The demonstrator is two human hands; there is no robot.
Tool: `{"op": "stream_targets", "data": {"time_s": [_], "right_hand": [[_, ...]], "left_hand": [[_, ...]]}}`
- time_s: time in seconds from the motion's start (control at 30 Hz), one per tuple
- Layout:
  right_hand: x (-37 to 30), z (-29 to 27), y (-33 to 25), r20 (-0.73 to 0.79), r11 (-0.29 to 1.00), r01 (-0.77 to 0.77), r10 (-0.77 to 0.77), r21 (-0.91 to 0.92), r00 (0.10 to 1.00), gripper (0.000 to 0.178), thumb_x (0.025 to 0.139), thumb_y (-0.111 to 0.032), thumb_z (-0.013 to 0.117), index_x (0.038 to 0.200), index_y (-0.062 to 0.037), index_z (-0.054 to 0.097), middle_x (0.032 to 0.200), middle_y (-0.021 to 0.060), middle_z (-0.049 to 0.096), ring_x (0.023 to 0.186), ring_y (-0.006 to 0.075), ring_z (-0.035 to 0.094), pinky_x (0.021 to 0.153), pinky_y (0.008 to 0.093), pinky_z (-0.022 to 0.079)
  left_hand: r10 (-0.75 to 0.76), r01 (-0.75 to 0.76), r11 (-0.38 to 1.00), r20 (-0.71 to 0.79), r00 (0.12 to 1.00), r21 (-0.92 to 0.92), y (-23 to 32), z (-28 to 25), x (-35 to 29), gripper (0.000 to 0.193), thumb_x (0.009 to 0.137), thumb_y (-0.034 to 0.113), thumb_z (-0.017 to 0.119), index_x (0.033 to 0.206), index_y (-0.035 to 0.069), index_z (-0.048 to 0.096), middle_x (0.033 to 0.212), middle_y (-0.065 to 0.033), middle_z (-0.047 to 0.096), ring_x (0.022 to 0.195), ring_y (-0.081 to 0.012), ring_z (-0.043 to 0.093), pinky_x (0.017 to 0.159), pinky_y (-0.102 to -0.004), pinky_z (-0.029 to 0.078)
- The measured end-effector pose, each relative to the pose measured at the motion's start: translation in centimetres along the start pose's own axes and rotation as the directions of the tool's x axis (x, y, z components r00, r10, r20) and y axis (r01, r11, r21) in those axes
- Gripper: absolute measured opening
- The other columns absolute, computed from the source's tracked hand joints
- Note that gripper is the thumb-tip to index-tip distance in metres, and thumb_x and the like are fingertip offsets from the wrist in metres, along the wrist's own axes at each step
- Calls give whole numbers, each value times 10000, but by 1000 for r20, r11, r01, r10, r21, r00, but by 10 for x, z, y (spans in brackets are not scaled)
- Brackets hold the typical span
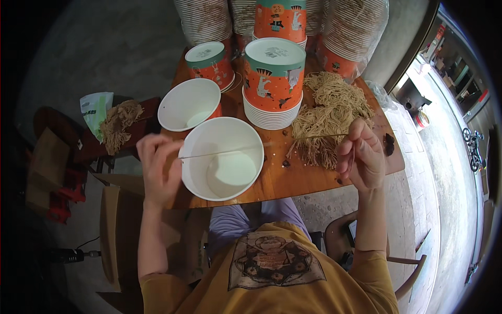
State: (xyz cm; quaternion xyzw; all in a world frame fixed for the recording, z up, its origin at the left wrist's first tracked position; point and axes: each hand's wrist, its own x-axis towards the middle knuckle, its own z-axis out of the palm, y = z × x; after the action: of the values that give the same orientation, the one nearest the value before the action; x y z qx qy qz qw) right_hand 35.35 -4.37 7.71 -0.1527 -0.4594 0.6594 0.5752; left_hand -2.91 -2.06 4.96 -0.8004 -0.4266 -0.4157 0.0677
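Note:
A thin tan string [222,153] is stretched nearly level between my hands, passing above an open white paper bucket [189,178] at the table's front edge. My left hand [159,167], slightly blurred, pinches one end beside the bucket's left rim. Over to the right, my right hand [363,157] grips the other end between thumb and fingers, and a short tail hangs below. Just left of that hand lies a loose heap of tan strings [334,104]. A second open bucket [175,102], white inside and orange outside, stands behind the first.
Upside-down orange-and-green buckets [274,78] are stacked at the middle back, with a smaller one [212,65] to their left. Plastic-wrapped bucket stacks [350,31] line the far edge. Left of the wooden table [282,180], another string bundle [119,125] lies by a white-green bag [97,112].

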Motion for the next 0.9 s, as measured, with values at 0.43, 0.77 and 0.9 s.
{"op": "stream_targets", "data": {"time_s": [0.43, 0.77, 0.9], "right_hand": [[18, 4, 23, -159, 896, -9, -69, -444, 985, 74, 940, -63, 528, 1001, -21, 536, 977, 121, 667, 793, 125, 626, 658, 237, 495], [11, 8, 38, 56, 294, 125, -231, -948, 971, 98, 768, -83, 713, 804, -62, 624, 1098, 36, 553, 937, 151, 511, 831, 290, 427], [13, 18, 43, 117, 381, 172, -165, -908, 979, 131, 761, -108, 713, 801, -54, 600, 1243, 60, 496, 1056, 178, 477, 936, 319, 382]], "left_hand": [[-200, 491, 851, 749, 631, -186, 95, 18, 29, 243, 831, 176, 649, 1016, 50, 552, 852, -114, 632, 689, -261, 626, 598, -345, 489], [-129, 496, 794, 701, 701, -350, 90, 19, 34, 275, 847, 162, 622, 1081, 42, 542, 983, -83, 541, 878, -217, 575, 732, -317, 466], [-117, 398, 818, 556, 823, -416, 107, 29, 47, 312, 837, 181, 647, 1101, 42, 554, 1034, -84, 518, 995, -241, 511, 852, -333, 425]]}}
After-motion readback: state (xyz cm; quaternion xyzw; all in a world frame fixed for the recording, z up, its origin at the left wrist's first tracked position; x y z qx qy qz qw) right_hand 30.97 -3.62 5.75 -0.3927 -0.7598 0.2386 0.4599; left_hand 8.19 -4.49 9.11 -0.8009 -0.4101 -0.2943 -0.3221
